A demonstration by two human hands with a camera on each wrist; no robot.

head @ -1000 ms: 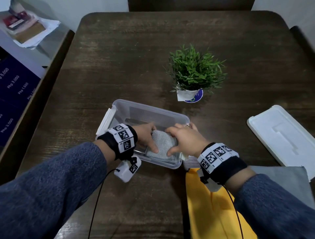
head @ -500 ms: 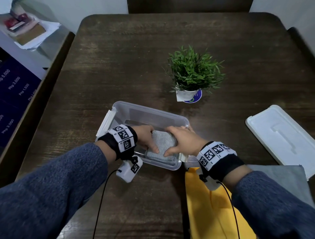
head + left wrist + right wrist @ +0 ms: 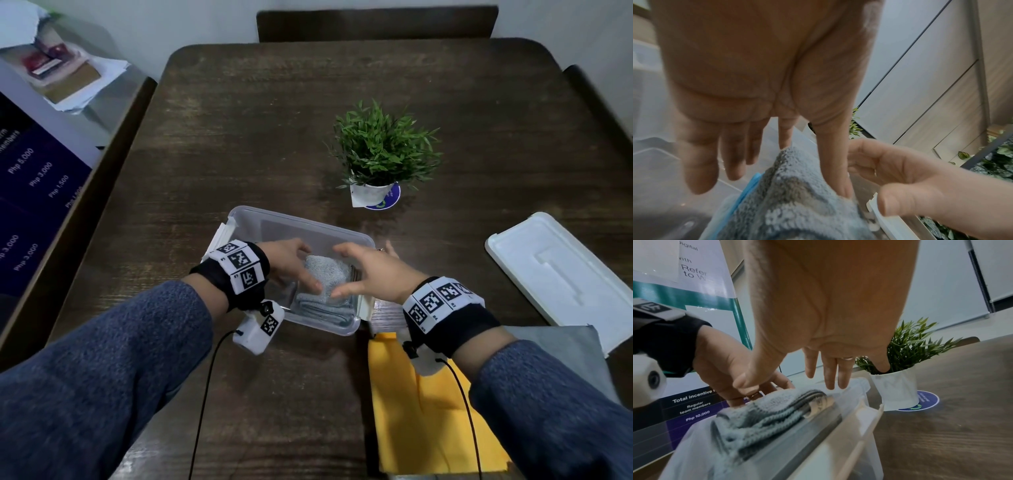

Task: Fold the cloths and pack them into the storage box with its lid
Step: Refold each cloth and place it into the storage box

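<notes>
A clear plastic storage box (image 3: 301, 220) sits on the dark wooden table in front of me, with a folded grey towel cloth (image 3: 327, 274) inside at its right end. My left hand (image 3: 291, 263) reaches into the box, fingers straight, its thumb (image 3: 835, 170) resting on the grey cloth (image 3: 793, 203). My right hand (image 3: 371, 270) hovers just above the cloth (image 3: 764, 415) with straight, spread fingers (image 3: 830, 373), holding nothing. A blue edge (image 3: 750, 188) shows under the grey cloth. The white lid (image 3: 561, 274) lies apart at the right.
A yellow cloth (image 3: 428, 411) lies flat at the near right, with a grey cloth (image 3: 565, 346) beside it, partly under the lid. A small potted plant (image 3: 380, 154) stands behind the box. A chair back (image 3: 376, 24) is at the table's far edge.
Both hands were pressing the grey cloth down into the box. Now the right hand has lifted off it and opened, and the left hand's hold has loosened to a thumb touch.
</notes>
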